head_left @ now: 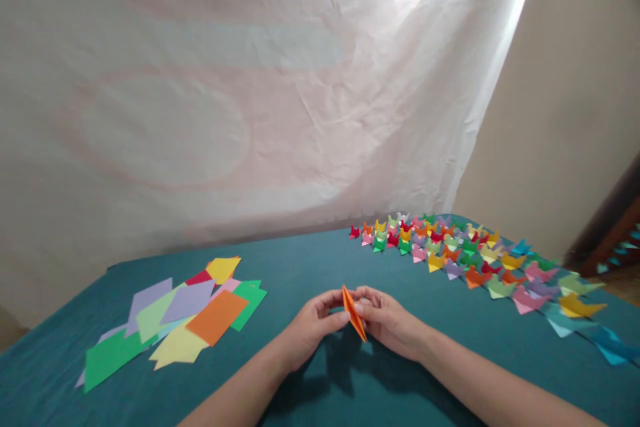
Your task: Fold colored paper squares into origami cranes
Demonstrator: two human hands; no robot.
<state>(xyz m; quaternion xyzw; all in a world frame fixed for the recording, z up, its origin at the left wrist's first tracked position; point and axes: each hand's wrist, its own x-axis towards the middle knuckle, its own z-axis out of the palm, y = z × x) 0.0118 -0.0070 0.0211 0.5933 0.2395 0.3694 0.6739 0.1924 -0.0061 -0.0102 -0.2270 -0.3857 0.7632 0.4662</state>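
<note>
A folded orange paper piece (353, 313) stands on edge just above the teal table (310, 260), held between both hands. My left hand (315, 325) pinches its left side with closed fingers. My right hand (386, 320) grips its right side, fingers curled around it. Both forearms reach in from the bottom edge.
Several loose coloured paper sheets (175, 320) lie spread at the left of the table. Rows of many small folded paper figures (465, 257) in mixed colours cover the right side, running toward the right edge. A white cloth (225, 93) hangs behind the table.
</note>
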